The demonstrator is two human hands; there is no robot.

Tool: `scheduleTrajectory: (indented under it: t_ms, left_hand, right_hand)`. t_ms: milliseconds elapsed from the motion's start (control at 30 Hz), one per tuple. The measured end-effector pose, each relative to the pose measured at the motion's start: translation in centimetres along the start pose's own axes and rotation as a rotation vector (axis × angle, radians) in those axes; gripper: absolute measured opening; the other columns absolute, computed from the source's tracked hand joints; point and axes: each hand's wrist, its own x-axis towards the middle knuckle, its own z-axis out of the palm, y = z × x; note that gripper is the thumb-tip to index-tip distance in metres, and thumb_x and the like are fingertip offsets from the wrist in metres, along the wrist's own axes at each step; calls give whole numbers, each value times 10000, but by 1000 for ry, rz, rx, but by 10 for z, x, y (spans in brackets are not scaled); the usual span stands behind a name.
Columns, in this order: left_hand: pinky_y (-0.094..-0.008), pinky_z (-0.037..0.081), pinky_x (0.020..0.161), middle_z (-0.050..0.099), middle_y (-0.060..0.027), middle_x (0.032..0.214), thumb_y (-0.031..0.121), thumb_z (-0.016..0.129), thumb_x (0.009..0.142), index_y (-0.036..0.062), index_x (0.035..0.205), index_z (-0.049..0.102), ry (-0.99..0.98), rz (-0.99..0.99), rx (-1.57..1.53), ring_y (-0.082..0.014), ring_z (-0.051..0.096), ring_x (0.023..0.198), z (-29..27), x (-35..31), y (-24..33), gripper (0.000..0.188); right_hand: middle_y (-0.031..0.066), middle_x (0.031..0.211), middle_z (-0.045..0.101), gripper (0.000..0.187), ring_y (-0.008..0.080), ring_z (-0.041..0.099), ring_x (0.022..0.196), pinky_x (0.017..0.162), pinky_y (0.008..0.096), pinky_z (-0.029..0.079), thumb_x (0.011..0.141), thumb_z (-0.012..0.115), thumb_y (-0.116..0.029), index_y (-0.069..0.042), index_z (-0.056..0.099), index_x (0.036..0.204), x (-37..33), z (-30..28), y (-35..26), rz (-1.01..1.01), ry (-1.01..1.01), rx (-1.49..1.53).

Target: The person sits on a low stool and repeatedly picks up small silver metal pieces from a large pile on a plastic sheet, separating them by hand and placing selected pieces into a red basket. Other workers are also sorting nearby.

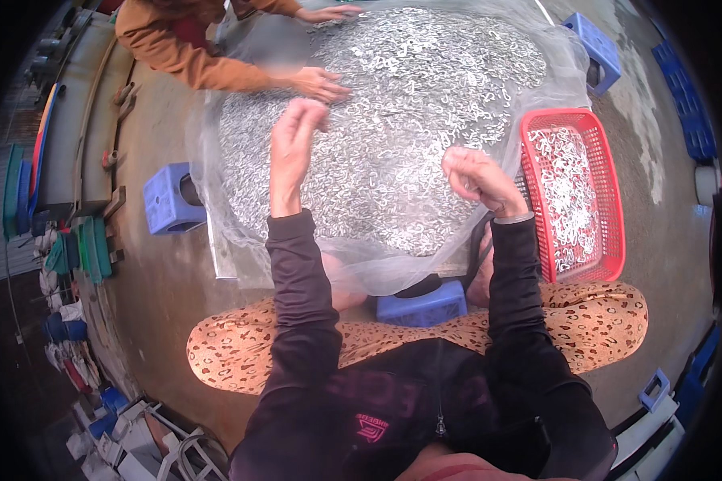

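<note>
A wide heap of small silvery-white strips (361,152), many of them curled, covers a sheet of pale netting (361,272) in front of me; their exact kind is too small to tell. Over the heap's left part, my left hand (291,152) is raised with its fingers pinched together and slightly blurred. My right hand (485,178) hovers at the heap's right edge beside a red plastic basket (611,172), its fingers curled inward. Whatever either hand holds is hidden. White curled pieces (568,204) lie in the basket.
Across the heap, a co-worker in a brown sleeve (208,70) rests both hands on the pieces. Blue plastic stools (164,200) stand at left, another blue stool (602,48) at far right. A low blue stool (421,309) is between my legs. Stacked blue crates (682,104) line the right side.
</note>
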Motion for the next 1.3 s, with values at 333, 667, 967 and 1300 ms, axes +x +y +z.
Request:
scheduleTrajectory:
  t_ms: [333, 667, 967, 1300]
  left_hand:
    - [-298, 467, 683, 654, -60, 787, 110, 659, 819, 26, 877, 675, -388, -15, 379, -163, 615, 745, 39, -6, 17, 103]
    - [-278, 475, 697, 653, -44, 815, 118, 698, 796, 26, 854, 685, -569, 68, 374, -147, 618, 779, 47, -5, 26, 109]
    - [-272, 465, 713, 621, -25, 820, 93, 688, 815, 23, 846, 675, -556, -135, 344, -119, 588, 796, 49, -3, 11, 78]
    - [-273, 459, 672, 612, -32, 787, 94, 675, 820, 17, 819, 670, -450, -72, 162, -114, 573, 751, 49, -10, 9, 77]
  right_hand:
    - [91, 858, 672, 399, 31, 424, 494, 434, 152, 319, 951, 529, -300, 11, 587, 1196, 23, 41, 5, -204, 63, 120]
    - [5, 646, 530, 84, 31, 406, 452, 428, 167, 293, 877, 571, -107, -30, 592, 851, 17, 29, 1, -97, 21, 376]
    - [-39, 625, 477, 105, 19, 393, 483, 420, 176, 280, 910, 547, -158, -57, 574, 901, 13, 38, -2, -66, -34, -51]
    - [-37, 618, 453, 141, 21, 381, 481, 387, 171, 251, 922, 536, -198, -63, 537, 880, 6, 41, -14, -44, -57, 99]
